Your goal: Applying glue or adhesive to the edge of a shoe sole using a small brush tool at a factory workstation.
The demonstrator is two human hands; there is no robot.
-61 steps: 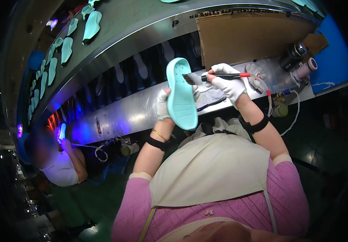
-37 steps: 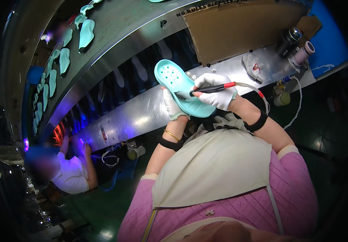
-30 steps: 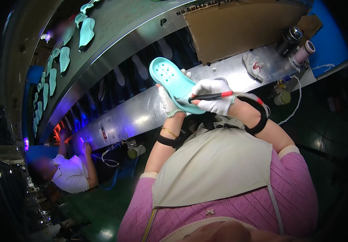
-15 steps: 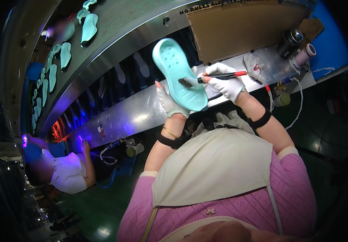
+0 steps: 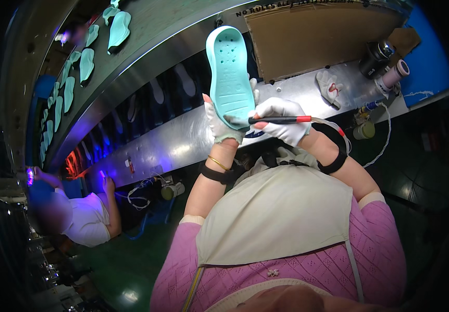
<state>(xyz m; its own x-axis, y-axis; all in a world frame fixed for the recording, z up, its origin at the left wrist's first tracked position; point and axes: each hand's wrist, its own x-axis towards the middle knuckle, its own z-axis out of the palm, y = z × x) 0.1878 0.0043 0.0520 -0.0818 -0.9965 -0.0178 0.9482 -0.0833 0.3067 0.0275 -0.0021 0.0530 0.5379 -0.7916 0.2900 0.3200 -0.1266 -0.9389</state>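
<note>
A turquoise shoe sole (image 5: 231, 78) with small holes toward its far end is held up by my left hand (image 5: 217, 125). That hand, in a white glove with bare fingertips, is closed round the sole's near end from beneath; part of it is hidden. My right hand (image 5: 283, 115), gloved the same way, pinches a brush (image 5: 287, 120) with a black and red handle. The brush's tip lies against the inner face of the sole at the near end. From the back of the handle a thin hose (image 5: 334, 126) runs off to the right.
Behind the metal bench (image 5: 177, 148) a conveyor belt (image 5: 167, 21) carries several turquoise soles (image 5: 119, 31). A cardboard sheet (image 5: 318, 41), a loose glove (image 5: 328, 86), a black flask (image 5: 374, 60) and a pink bottle (image 5: 395, 75) are at the right. Another person (image 5: 86, 218) works at the left.
The sole has turned more upright and shifted slightly away from me. My right hand has moved down and left, bringing the brush from the sole's middle to its near end.
</note>
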